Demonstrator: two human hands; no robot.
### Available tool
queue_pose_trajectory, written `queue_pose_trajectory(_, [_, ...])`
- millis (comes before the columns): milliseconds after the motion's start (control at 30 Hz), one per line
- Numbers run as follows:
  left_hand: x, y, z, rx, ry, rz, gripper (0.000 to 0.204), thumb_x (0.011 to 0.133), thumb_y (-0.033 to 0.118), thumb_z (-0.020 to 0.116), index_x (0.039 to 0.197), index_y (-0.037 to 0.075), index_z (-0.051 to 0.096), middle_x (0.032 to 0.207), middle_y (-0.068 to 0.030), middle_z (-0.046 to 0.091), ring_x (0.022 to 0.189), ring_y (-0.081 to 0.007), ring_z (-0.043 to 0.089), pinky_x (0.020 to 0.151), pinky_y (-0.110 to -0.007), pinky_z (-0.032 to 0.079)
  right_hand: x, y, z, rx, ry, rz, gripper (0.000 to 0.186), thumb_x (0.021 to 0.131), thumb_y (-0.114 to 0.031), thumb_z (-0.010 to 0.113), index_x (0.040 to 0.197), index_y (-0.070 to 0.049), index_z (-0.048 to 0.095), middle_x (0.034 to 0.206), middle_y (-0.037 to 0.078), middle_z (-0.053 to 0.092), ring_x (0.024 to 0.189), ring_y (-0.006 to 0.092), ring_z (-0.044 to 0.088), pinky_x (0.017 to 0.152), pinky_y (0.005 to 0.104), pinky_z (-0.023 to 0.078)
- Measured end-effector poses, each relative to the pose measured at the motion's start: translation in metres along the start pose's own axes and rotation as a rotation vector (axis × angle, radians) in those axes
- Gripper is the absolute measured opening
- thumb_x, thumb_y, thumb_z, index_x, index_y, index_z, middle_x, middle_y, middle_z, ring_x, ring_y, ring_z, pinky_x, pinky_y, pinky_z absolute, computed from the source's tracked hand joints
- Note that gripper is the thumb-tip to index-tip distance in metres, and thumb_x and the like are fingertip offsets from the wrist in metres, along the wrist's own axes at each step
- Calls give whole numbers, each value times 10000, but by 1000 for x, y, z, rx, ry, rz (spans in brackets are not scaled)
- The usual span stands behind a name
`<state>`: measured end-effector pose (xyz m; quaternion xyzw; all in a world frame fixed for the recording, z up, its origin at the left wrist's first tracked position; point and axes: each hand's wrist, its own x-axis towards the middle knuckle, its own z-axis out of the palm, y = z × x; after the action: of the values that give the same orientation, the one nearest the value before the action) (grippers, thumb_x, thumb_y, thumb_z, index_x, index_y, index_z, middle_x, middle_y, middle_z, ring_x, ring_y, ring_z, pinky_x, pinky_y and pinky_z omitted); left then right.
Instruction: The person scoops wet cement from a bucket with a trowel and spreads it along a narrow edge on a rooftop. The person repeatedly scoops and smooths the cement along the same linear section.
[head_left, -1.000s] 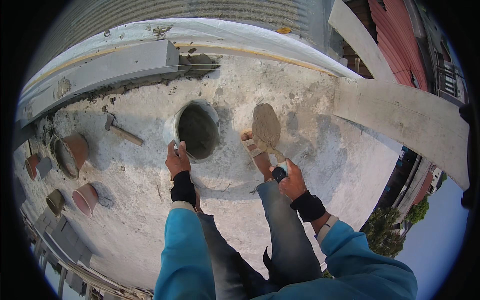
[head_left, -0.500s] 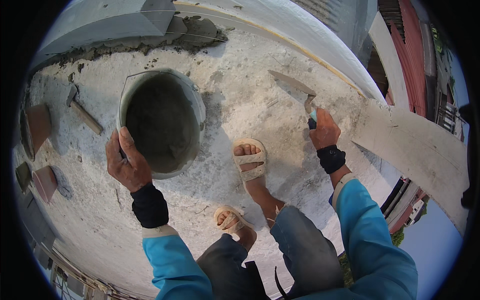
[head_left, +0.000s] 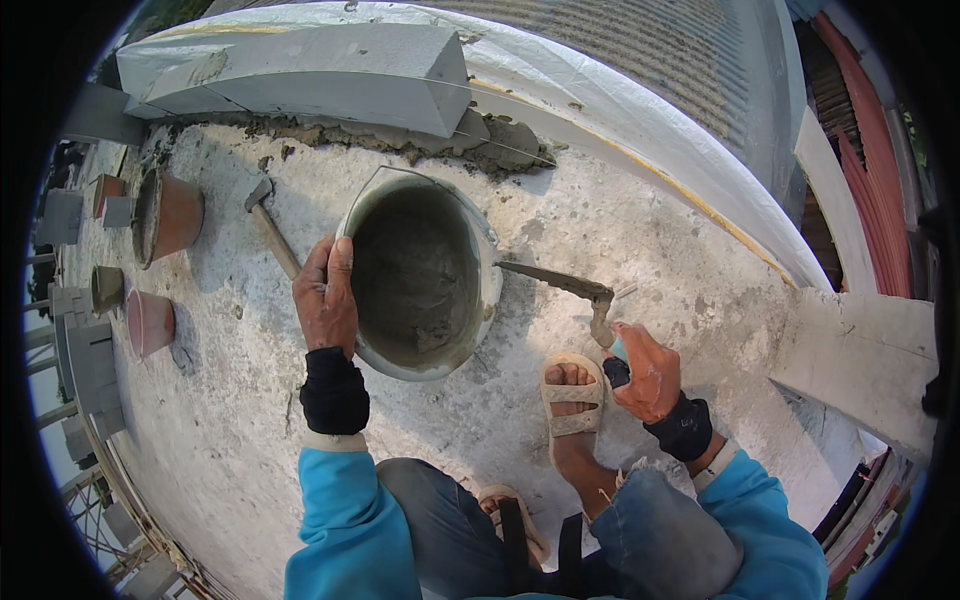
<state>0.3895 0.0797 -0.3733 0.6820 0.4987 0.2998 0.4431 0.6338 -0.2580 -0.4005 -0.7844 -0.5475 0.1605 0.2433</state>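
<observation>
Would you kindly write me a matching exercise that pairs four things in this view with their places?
1. Round pale bucket of grey mortar
2. Metal trowel with a pale turquoise handle
3. Wooden-handled hammer
4. Long grey rectangular block

A. On the ground, left of the bucket
B. Beyond the bucket, near the picture's top edge
C. With the left hand at its rim
D. In the right hand

Pairs: 1-C, 2-D, 3-A, 4-B
</observation>
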Motion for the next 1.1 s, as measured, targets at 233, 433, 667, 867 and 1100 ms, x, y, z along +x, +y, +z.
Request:
queue_pose_trajectory(233, [-26,2,5,87,84,211,392,1017,338,615,1174,-12,695,925,-138,724,859,-186,664,803,-335,520,99,-64,-25,-368,-153,-351,467,747,-101,689,1190,-27,559,905,156,626,754,326,700,572,415,551])
queue_pose_trajectory(433, [-40,-1,4,131,129,241,387,1015,332,619,1163,-17,695,864,-129,721,792,-178,664,757,-338,527,149,-117,48,-262,-303,-169,255,844,-102,629,1058,11,549,766,203,689,704,400,705,635,479,579])
queue_pose_trajectory(667, [-34,-13,-8,126,255,217,363,1007,310,626,1146,-17,701,860,-143,721,781,-177,674,737,-330,533,104,-154,45,-70,-411,-352,423,747,-74,660,1113,52,490,731,251,645,746,450,675,624,521,538])
queue_pose_trajectory(867, [-45,-6,7,81,197,226,344,997,303,638,1148,1,704,907,-163,730,838,-233,706,772,-341,542,114,-130,26,-97,-761,-147,421,766,-119,604,1116,106,537,773,281,671,756,440,698,671,502,572])
queue_pose_trajectory(1100, [-42,-5,2,93,265,228,326,992,303,634,1132,18,709,851,-203,727,795,-324,743,702,-367,559,161,-100,2,-439,-671,-213,391,786,-133,605,1117,69,554,779,266,675,729,422,702,637,493,575])
